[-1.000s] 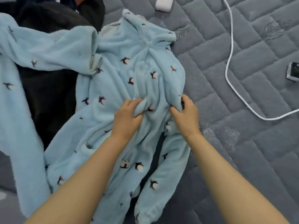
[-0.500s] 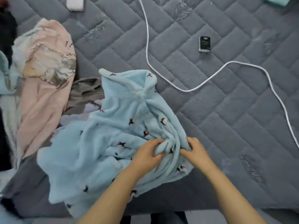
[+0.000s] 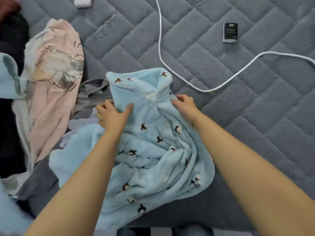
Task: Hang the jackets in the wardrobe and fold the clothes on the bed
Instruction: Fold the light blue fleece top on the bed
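Note:
A light-blue fleece top (image 3: 153, 150) with small dark bird marks lies crumpled on the grey quilted bed (image 3: 255, 116), its collar pointing away from me. My left hand (image 3: 112, 114) grips the fleece at the left shoulder, just below the collar. My right hand (image 3: 184, 103) pinches the fabric at the right shoulder. A pink and cream printed garment (image 3: 52, 79) lies to the left, with a grey garment (image 3: 92, 94) tucked between it and the blue top. Dark clothes (image 3: 12, 48) sit at the far left.
A white cable (image 3: 230, 79) loops across the bed beyond the blue top. A small black packet (image 3: 230, 32) lies at the upper right. A white block (image 3: 83, 2) sits at the top edge. More blue fleece (image 3: 8, 79) lies at the left edge.
Both hands let go of the bunched middle of the blue top and moved up to its shoulders beside the collar. The top now lies nearer to me on the bed.

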{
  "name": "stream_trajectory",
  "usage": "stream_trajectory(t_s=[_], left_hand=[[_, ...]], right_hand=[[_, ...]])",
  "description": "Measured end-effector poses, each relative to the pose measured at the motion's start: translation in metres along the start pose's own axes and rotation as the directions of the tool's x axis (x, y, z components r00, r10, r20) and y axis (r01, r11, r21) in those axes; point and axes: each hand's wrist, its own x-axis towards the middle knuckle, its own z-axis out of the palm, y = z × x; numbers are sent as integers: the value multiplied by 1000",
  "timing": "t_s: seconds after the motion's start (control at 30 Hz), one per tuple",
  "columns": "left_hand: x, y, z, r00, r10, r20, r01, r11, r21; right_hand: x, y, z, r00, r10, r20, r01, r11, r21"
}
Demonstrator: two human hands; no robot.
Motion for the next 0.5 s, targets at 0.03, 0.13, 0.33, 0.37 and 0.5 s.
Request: stream_trajectory(t_s=[0.03, 0.13, 0.33, 0.37, 0.5], left_hand=[[0, -3, -1, 999, 28, 41, -27, 1000, -13], [-10, -13, -14, 977, 125, 175, -67, 950, -305], [-75, 7, -62, 946, 237, 221, 1, 679, -734], [-88, 14, -69, 933, 272, 235, 1, 650, -760], [-144, 44, -102, 847, 426, 318, -3, 603, -798]], right_hand=[[0, -2, 3, 996, 38, 75, -43, 997, 56], [-17, -7, 3, 935, 132, 329, -167, 983, 81], [-114, -15, -29, 937, 10, 348, -131, 936, 327], [-138, -17, -37, 964, -42, 262, -70, 912, 403], [-244, -26, -71, 982, -152, -113, 187, 871, 454]])
